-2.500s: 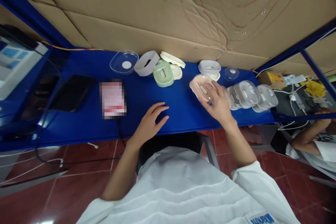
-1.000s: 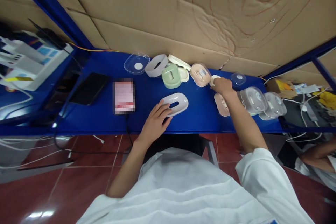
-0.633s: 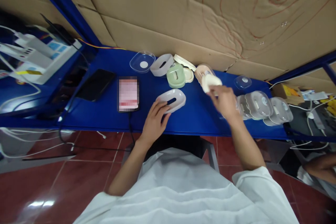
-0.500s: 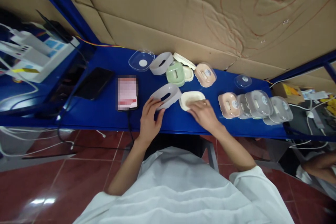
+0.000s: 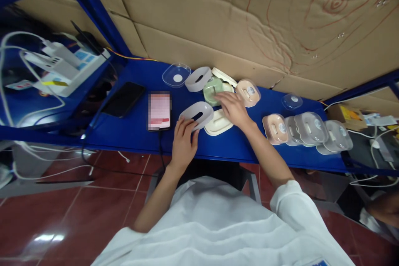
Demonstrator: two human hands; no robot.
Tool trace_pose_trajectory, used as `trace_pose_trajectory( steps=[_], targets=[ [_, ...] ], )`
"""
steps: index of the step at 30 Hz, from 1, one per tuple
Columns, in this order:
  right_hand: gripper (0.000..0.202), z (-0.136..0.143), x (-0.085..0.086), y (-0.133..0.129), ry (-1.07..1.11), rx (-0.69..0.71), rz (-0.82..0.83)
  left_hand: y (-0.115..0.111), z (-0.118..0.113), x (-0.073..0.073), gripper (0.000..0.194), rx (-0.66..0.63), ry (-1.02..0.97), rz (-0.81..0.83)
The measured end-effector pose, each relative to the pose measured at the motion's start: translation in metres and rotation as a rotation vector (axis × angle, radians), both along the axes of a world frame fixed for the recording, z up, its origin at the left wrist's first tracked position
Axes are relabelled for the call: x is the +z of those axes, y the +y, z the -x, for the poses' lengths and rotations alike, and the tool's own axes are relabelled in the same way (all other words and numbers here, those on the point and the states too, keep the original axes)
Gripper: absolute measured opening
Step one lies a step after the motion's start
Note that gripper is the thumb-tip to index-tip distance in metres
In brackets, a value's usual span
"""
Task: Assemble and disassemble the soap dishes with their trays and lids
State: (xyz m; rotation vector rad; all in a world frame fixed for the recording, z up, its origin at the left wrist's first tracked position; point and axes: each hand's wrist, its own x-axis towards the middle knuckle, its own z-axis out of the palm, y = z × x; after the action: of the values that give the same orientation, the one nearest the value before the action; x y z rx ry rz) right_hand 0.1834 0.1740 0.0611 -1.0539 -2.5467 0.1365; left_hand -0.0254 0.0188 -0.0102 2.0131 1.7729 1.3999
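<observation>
My left hand (image 5: 184,143) grips the near left rim of a pale grey oval soap dish (image 5: 206,112) with a dark slot in its floor. My right hand (image 5: 233,108) is stretched out over the table, fingertips at the edge of a green soap dish (image 5: 211,87); whether they press on it I cannot tell. Under and in front of that hand lies a cream oval tray (image 5: 215,126), close beside the grey dish. A second grey dish (image 5: 195,85), another cream piece (image 5: 225,76) and a peach soap box (image 5: 248,92) stand behind.
Several lidded soap boxes (image 5: 311,129) stand in a row on the right. Clear lids lie at the back left (image 5: 171,79) and back right (image 5: 292,101). A lit phone (image 5: 159,110) and a dark phone (image 5: 124,99) lie left. Cardboard (image 5: 193,20) walls the back of the blue table (image 5: 243,149).
My right hand has left the cream tray and moved back to the green dish. The tray now lies closer to the grey dish, which my left hand still holds. The view has shifted slightly.
</observation>
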Motion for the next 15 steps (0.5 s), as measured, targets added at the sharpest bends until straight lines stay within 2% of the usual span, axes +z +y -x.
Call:
trace_pose_trajectory(
  steps=[4,7,11,15],
  targets=[
    [0.053,0.026,0.003,0.037,-0.173,-0.081,0.013,0.002,0.000,-0.004,0.026,-0.058,0.045,0.037],
    [0.054,0.032,0.008,0.052,-0.253,-0.144,-0.012,0.002,0.001,-0.005,0.027,-0.083,0.050,0.064],
    [0.052,0.026,0.011,0.060,-0.274,-0.128,-0.018,0.002,0.002,-0.005,0.026,-0.092,0.027,0.081],
    [0.052,0.013,0.008,0.060,-0.191,-0.067,0.075,0.002,0.003,-0.003,0.026,-0.111,0.009,0.068]
  ],
)
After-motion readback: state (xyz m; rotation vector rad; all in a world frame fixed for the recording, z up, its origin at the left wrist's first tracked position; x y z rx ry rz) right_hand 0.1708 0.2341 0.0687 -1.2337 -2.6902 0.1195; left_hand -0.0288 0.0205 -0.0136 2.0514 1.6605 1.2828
